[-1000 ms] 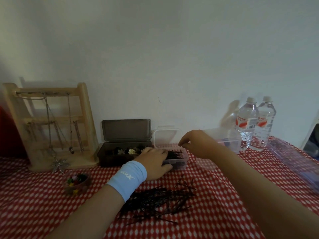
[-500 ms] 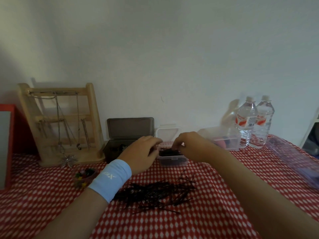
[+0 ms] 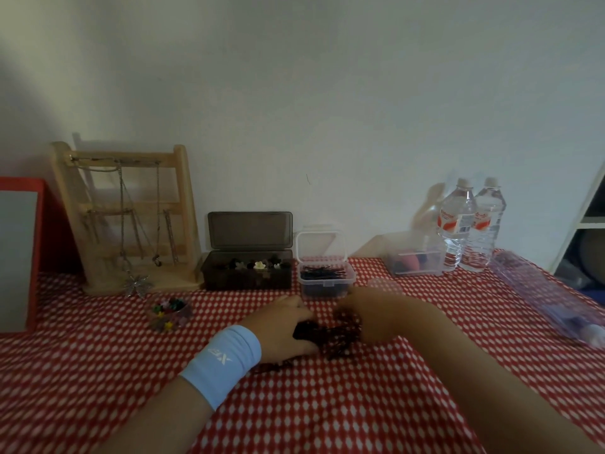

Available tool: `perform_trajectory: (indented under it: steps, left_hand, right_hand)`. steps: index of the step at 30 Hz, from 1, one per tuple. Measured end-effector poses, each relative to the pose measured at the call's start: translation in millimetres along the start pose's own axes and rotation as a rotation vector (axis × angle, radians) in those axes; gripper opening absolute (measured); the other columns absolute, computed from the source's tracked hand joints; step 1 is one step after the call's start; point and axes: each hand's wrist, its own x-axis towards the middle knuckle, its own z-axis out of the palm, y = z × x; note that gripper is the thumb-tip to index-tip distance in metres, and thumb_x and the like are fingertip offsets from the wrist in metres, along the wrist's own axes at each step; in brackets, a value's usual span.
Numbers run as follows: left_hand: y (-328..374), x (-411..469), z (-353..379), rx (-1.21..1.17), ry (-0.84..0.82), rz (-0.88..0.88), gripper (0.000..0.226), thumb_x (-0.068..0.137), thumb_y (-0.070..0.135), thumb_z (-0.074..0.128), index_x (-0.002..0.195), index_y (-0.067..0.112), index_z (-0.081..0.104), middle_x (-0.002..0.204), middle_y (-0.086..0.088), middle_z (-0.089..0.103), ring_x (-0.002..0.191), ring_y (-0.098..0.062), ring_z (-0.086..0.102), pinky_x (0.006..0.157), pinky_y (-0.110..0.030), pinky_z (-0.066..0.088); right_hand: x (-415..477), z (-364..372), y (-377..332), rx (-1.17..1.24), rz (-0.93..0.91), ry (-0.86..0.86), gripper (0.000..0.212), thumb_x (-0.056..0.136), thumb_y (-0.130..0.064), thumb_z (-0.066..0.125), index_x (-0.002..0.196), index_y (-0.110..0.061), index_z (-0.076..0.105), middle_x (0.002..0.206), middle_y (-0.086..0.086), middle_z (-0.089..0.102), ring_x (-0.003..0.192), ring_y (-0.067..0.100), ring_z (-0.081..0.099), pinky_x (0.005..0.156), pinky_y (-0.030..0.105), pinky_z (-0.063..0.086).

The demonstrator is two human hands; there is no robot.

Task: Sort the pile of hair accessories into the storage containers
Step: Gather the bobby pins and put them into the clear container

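A loose pile of black hairpins [image 3: 342,335] lies on the red-and-white checked tablecloth [image 3: 327,404]. Both hands are down in it, and both are blurred. My left hand [image 3: 283,327], with a light blue wristband, curls its fingers round pins at the pile's left end. At the right end my right hand [image 3: 381,314] curls its fingers into the pins. Just behind the hands stands a small clear box [image 3: 325,283] with its lid up, holding black hairpins. To its left is an open dark grey box [image 3: 247,276] holding flower clips.
A wooden jewellery stand [image 3: 127,221] stands at the back left, with a small bowl of coloured clips [image 3: 168,316] in front of it. A clear container [image 3: 414,262] and two water bottles [image 3: 471,224] are at the back right. A purple clear case [image 3: 543,296] lies along the right edge.
Both hands have come back from the small clear box and dropped onto the hairpin pile. The camera has tilted, so the table sits lower in view.
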Motion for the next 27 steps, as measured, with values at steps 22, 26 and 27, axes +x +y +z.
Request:
perform_trajectory:
  steps: [22,26,27]
  left_hand:
    - [8,14,6,-0.217,0.047,0.135,0.037,0.085,0.025,0.066,0.12,0.036,0.063,0.12,0.016,0.06,0.109,-0.007,0.056,0.101,-0.035,0.047]
    - [5,6,4,-0.235,0.074,0.089,0.072,0.075,0.045,0.072,0.139,0.044,0.04,0.139,0.015,0.05,0.125,-0.008,0.047,0.108,-0.033,0.04]
    - [3,3,3,-0.182,0.066,0.052,0.076,0.074,0.049,0.073,0.141,0.039,0.04,0.139,0.012,0.047,0.125,-0.01,0.045,0.108,-0.033,0.038]
  right_hand:
    - [-15,3,-3,0.173,0.039,-0.027,0.049,0.079,-0.047,0.077,0.124,-0.033,0.064,0.116,-0.012,0.065,0.105,0.01,0.059,0.095,0.027,0.046]
    - [-9,2,-12,0.165,0.004,0.017,0.033,0.086,-0.035,0.073,0.118,-0.029,0.07,0.108,-0.009,0.07,0.095,0.009,0.063,0.09,0.024,0.05]
    - [-8,1,-15,0.168,-0.01,0.02,0.032,0.087,-0.033,0.073,0.119,-0.029,0.071,0.108,-0.01,0.071,0.094,0.008,0.063,0.09,0.024,0.051]
